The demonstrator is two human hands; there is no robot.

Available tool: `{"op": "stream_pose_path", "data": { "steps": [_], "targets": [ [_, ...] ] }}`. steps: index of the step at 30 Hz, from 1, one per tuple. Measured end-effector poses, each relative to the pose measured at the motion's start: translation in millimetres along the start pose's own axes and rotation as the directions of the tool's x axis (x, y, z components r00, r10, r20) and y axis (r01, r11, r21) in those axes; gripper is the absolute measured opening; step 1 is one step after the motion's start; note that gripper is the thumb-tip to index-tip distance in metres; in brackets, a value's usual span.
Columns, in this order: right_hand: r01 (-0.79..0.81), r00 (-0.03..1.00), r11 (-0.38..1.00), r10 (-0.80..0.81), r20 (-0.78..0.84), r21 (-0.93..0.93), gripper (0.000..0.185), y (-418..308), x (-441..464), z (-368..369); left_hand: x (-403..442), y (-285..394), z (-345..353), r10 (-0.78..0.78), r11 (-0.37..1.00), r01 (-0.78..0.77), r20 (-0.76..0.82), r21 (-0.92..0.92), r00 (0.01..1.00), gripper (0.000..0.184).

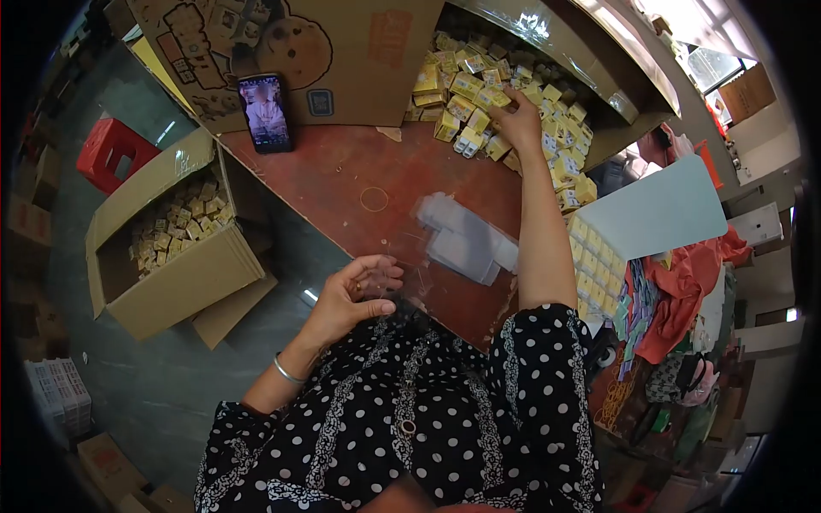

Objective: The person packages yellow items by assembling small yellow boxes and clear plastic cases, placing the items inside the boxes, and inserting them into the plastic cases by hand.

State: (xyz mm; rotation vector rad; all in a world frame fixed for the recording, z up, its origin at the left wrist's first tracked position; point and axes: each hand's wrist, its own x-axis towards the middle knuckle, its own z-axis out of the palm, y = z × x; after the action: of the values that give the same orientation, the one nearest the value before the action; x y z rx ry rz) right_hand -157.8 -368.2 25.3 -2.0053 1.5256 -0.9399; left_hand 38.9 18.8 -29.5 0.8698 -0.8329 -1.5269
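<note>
so, at the left an open carton (184,295) is holding small tan boxes (184,224), and right of it a phone (264,113) is leaning against a printed cardboard box (359,60) on the red table (329,184). the left hand (363,291) is hovering at the near edge, thumb and fingers curving apart, though i cannot tell whether they are gripping anything, while clear sleeves (466,244) are lying to its right. farther right, the right hand (518,122) is touching piled yellow boxes (466,85) at the far side, and i cannot tell whether its bent fingers are pinching one.
</note>
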Motion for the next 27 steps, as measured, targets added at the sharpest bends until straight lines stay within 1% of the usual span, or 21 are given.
{"op": "stream_pose_path", "data": {
  "steps": [1,2,3,4,6,7,9,10,11,12,13,14,15,16,17,18,20,21,22,23,27],
  "targets": [
    [-0.041,0.998,0.998,0.04,0.045,0.039,0.064,-15,-13,-10,1,1,0,-0.001,1.0,0.001,-0.005,-0.005,1.0,0.067],
    [-0.043,0.998,0.998,0.041,0.052,0.035,0.064,-26,-27,-16,2,4,0,0.029,0.999,-0.029,-0.011,0.026,1.0,0.068],
    [-0.026,0.998,0.974,0.011,0.067,0.225,0.062,-34,-45,-22,3,5,1,0.056,0.997,-0.055,-0.012,0.059,0.998,0.069],
    [-0.011,0.997,0.913,-0.02,0.071,0.408,0.06,-43,-65,-29,5,4,1,0.049,0.997,-0.048,-0.011,0.056,0.999,0.069],
    [-0.062,0.968,0.758,-0.114,0.225,0.649,0.056,-60,-113,-42,9,3,3,0.089,0.993,-0.086,-0.034,0.078,0.995,0.071],
    [-0.078,0.966,0.756,-0.104,0.237,0.65,0.056,-72,-139,-49,11,3,5,0.075,0.995,-0.072,-0.044,0.076,0.996,0.071],
    [-0.017,0.952,0.647,-0.223,0.211,0.762,0.056,-93,-190,-58,14,5,11,0.112,0.975,-0.108,-0.01,0.194,0.994,0.071],
    [-0.035,0.952,0.643,-0.211,0.221,0.765,0.056,-96,-210,-58,15,10,18,0.12,0.977,-0.123,0.026,0.176,0.992,0.071],
    [0.031,0.948,0.614,-0.269,0.173,0.788,0.055,-97,-227,-60,15,9,21,0.107,0.978,-0.109,0.022,0.177,0.994,0.071],
    [0.102,0.939,0.584,-0.325,0.117,0.806,0.054,-98,-242,-62,16,8,25,0.104,0.983,-0.11,0.052,0.149,0.993,0.07],
    [0.09,0.957,0.624,-0.269,0.105,0.777,0.05,-98,-256,-62,17,8,29,0.105,0.986,-0.116,0.087,0.122,0.991,0.07],
    [0.095,0.959,0.625,-0.266,0.096,0.775,0.05,-95,-263,-66,16,8,35,0.104,0.985,-0.116,0.097,0.124,0.99,0.07],
    [0.188,0.947,0.764,-0.308,0.094,0.617,0.048,-92,-267,-70,15,9,40,0.094,0.993,-0.098,0.072,0.059,0.993,0.069],
    [0.276,0.931,0.86,-0.35,0.103,0.43,0.045,-90,-271,-74,14,9,43,0.083,0.997,-0.083,0.044,-0.007,0.996,0.069],
    [0.261,0.926,0.881,-0.344,0.155,0.395,0.043,-92,-275,-81,14,9,45,0.087,0.996,-0.087,0.047,-0.002,0.995,0.069],
    [0.264,0.926,0.878,-0.347,0.151,0.398,0.043,-95,-278,-87,13,9,46,0.095,0.995,-0.094,0.046,-0.033,0.994,0.068],
    [0.34,0.899,0.914,-0.385,0.208,0.221,0.04,-99,-281,-97,12,6,47,0.104,0.993,-0.102,0.042,-0.06,0.994,0.068],
    [0.34,0.899,0.913,-0.386,0.207,0.226,0.04,-101,-281,-101,12,4,47,0.104,0.994,-0.103,0.048,-0.03,0.993,0.068],
    [0.385,0.87,0.903,-0.424,0.253,0.192,0.038,-103,-281,-105,11,2,48,0.103,0.995,-0.103,0.055,0.0,0.993,0.067],
    [0.429,0.837,0.889,-0.457,0.3,0.16,0.037,-104,-281,-107,11,2,49,0.099,0.995,-0.099,0.054,0.004,0.994,0.067],
    [0.451,0.799,0.875,-0.483,0.357,0.176,0.038,-101,-278,-104,11,2,52,0.08,0.997,-0.078,0.072,-0.024,0.994,0.068]
  ]
}}
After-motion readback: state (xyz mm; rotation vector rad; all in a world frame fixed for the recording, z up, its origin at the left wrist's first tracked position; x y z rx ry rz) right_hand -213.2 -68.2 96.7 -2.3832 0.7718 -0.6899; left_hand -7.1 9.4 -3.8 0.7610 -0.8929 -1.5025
